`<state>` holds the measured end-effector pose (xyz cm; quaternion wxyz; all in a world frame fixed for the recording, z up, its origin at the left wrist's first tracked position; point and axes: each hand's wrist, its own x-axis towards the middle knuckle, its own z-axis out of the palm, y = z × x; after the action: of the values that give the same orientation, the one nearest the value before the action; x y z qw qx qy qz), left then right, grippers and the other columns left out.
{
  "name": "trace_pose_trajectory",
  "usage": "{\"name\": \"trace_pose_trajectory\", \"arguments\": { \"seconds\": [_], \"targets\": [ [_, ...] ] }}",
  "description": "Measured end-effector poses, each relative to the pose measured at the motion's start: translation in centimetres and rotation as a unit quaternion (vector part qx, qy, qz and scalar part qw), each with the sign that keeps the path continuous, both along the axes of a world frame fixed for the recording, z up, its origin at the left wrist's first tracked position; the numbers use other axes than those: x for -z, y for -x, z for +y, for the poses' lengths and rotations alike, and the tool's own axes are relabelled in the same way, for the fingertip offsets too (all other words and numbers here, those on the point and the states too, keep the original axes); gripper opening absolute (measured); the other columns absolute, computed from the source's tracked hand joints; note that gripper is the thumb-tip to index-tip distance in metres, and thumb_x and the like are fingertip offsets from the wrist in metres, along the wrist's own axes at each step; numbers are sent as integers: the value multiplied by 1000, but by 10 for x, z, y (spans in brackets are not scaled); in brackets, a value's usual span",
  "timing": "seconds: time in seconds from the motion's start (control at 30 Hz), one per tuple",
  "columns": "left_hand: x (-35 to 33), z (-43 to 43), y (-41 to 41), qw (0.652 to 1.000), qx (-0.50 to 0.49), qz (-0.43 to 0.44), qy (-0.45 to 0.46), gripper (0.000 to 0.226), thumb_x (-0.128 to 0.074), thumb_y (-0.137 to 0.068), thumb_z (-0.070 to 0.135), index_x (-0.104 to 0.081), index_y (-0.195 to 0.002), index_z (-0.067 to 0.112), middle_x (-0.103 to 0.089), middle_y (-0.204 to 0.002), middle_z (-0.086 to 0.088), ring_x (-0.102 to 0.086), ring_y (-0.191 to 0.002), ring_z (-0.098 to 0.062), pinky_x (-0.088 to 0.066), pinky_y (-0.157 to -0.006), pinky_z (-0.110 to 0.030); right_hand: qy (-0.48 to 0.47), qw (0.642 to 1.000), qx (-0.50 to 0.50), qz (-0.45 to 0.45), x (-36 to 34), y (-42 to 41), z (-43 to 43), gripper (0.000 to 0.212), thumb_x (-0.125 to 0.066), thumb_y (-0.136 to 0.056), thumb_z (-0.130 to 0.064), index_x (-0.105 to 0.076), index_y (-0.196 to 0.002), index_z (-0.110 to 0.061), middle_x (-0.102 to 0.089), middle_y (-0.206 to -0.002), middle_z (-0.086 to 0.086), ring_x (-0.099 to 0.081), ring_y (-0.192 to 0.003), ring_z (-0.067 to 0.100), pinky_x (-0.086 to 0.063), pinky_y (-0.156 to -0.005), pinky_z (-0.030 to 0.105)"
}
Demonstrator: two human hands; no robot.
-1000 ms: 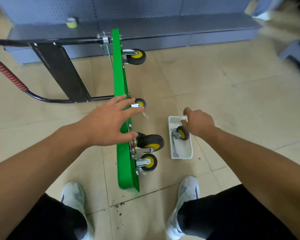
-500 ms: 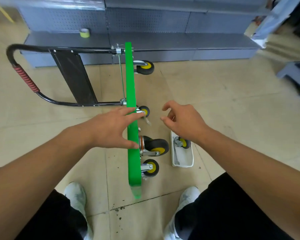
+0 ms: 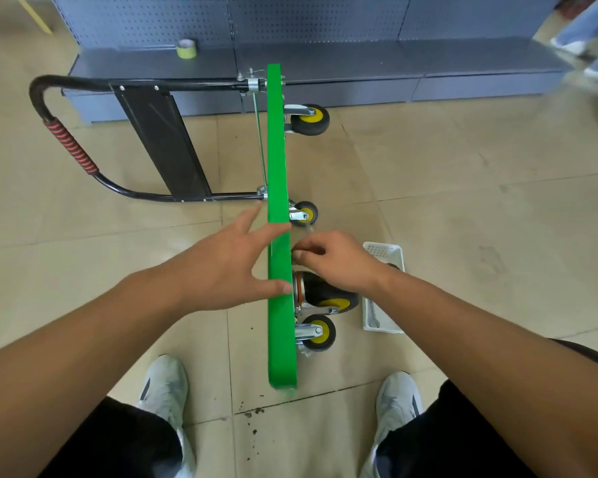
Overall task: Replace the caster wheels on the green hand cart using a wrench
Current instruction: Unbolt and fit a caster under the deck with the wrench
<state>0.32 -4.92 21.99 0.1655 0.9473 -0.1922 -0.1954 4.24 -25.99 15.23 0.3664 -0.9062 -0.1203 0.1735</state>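
Green sheet metal fills the middle: the hand cart's deck (image 3: pixel 277 150) stands on its long edge on the tiled floor (image 3: pixel 463 208), with its black handle (image 3: pixel 70 146) lying out beyond the left hand's fingertips. The left hand (image 3: pixel 221 267) lies flat against the deck's top face with its fingers (image 3: pixel 252 215) spread and straight and the thumb hooked over the upper edge. Across that edge the right hand (image 3: pixel 335 260) is at the underside, its fingers (image 3: pixel 302 251) curled together and pinching a small dark part (image 3: pixel 295 254) right at the deck (what the part is, I cannot tell). Just under the right wrist sits a large caster wheel (image 3: pixel 328 294), black with a yellow hub, and nearer the person is a smaller caster (image 3: pixel 316 331). Beyond the right fingertips there is another small caster (image 3: pixel 304 212), and a far caster (image 3: pixel 308 119) sits at the deck's distant end. Outside the right hand a white basket (image 3: pixel 384 251) rests on the floor with a wrench (image 3: pixel 372 313) in it, the wrench untouched.
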Motion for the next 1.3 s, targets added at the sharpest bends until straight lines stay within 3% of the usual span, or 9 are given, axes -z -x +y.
{"name": "trace_pose_trajectory", "arguments": {
  "seconds": [0.13,0.2,0.27,0.37,0.47,0.63,0.87,1.17,1.3],
  "targets": [
    [11,-7,4,999,2,31,16,74,-55,-78,78,-16,-141,67,-21,-163,-8,-45,-134,-31,-47,-105,-41,-16,1000,1,14,7,-2,1,21,-61,-101,-32,-76,-106,-19,-75,-98,0,-69,-95,19,-55,-89,46],
    [11,-10,5,999,24,26,12,61,-48,-79,77,-28,-136,65,-40,-148,-2,-54,-114,-27,-51,-96,-39,-19,1000,0,21,9,-4,0,21,-62,-100,-32,-76,-108,-19,-75,-101,-1,-69,-96,17,-56,-91,46],
    [6,-12,6,999,41,20,2,48,-47,-85,70,-36,-130,60,-47,-135,4,-55,-96,-19,-51,-89,-36,-27,999,-1,25,9,-6,-1,22,-63,-99,-31,-76,-112,-19,-75,-105,-2,-69,-99,15,-56,-94,44],
    [-1,-15,9,995,72,42,-61,33,-43,-93,65,-40,-125,57,-61,-106,6,-56,-82,-11,-48,-79,-33,-38,999,3,19,10,-5,-1,21,-65,-98,-34,-77,-104,-17,-75,-98,-1,-68,-95,16,-55,-91,45],
    [-8,-21,11,984,110,15,-140,32,-34,-97,65,-39,-127,56,-49,-73,7,-46,-66,-5,-42,-71,-31,-42,999,5,23,9,-5,-1,23,-66,-98,-35,-77,-101,-16,-75,-96,-1,-69,-93,17,-55,-90,44],
    [-19,-29,5,966,158,-6,-204,37,-27,-97,67,-37,-131,57,-32,-69,17,-37,-60,0,-35,-68,-29,-48,998,4,29,9,-4,-2,20,-68,-97,-33,-77,-102,-16,-76,-96,-1,-70,-92,15,-56,-90,44],
    [-19,-32,4,957,170,-34,-234,39,-23,-97,69,-38,-130,56,-34,-74,13,-39,-67,-10,-37,-69,-29,-101,992,20,65,8,-5,-5,6,-76,-92,-23,-74,-97,-20,-77,-88,-2,-74,-84,15,-60,-88,39],
    [-22,-40,7,944,190,-44,-264,38,-21,-100,63,-40,-132,52,-28,-72,12,-38,-78,-15,-40,-72,-30,-165,980,36,102,7,-1,-8,20,-78,-86,-4,-70,-98,-17,-76,-90,2,-73,-83,15,-59,-82,26],
    [-25,-41,6,943,192,-30,-271,39,-22,-100,64,-43,-130,50,-26,-69,14,-38,-73,-14,-45,-73,-30,-170,979,60,94,8,-2,-7,12,-75,-90,-9,-72,-97,-19,-75,-91,1,-69,-84,11,-57,-81,26]
  ]
}}
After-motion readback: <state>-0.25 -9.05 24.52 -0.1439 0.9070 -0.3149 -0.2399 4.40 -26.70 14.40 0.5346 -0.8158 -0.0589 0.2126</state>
